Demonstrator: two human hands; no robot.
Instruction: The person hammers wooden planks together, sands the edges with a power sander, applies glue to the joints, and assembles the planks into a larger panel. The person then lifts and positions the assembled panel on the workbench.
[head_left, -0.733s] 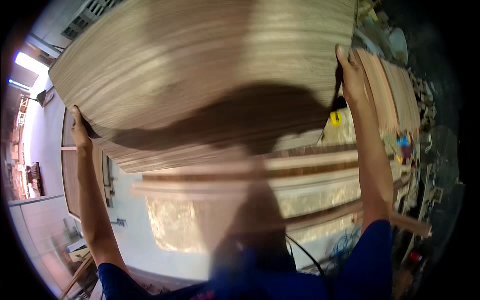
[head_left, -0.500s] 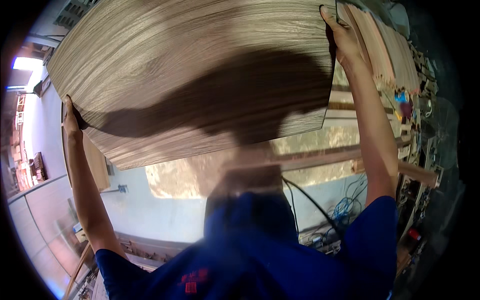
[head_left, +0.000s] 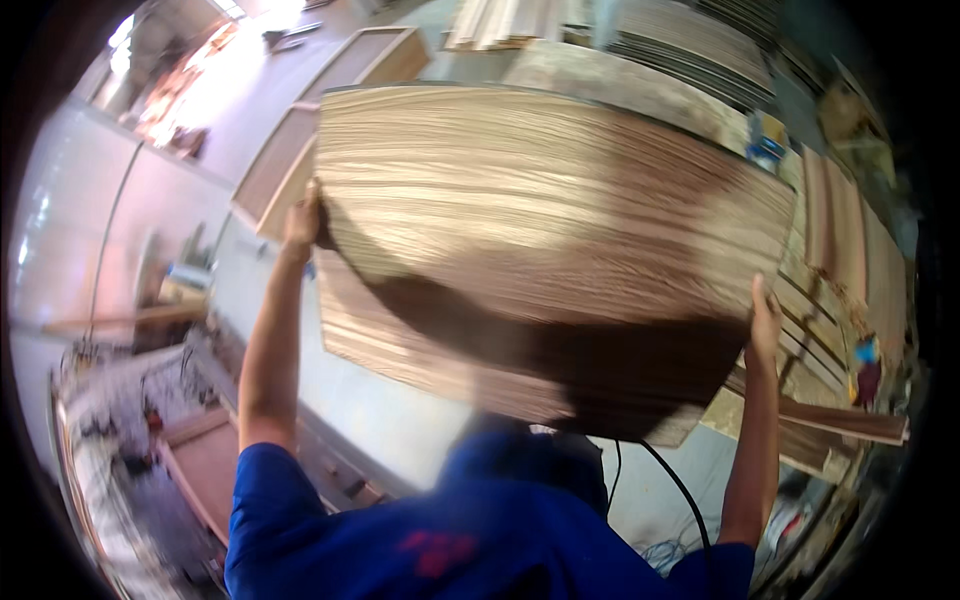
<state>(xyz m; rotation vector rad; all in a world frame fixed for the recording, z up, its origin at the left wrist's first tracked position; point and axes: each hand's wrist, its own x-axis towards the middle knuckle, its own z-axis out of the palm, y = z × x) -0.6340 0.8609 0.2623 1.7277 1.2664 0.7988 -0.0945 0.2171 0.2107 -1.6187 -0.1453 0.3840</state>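
Observation:
A large wood-grain panel with dark streaks spans the middle of the head view, held up in front of me and tilted. My left hand is closed on its left edge. At the right edge, near the lower corner, my right hand grips the panel with the thumb showing; most of its fingers are hidden behind. A dark shadow of my head and arm falls over the lower right of the surface. What lies directly beneath the panel is hidden.
Shallow wooden box frames stand beyond my left hand. Stacked sheets lie at the far right, and long boards nearer. A blue item sits behind the panel. A black cable hangs near my right arm. A reddish frame lies lower left.
The view has turned, bringing in more of the far workshop. The panel and both hands now appear lower and the left hand farther right. Both hands still grip the panel.

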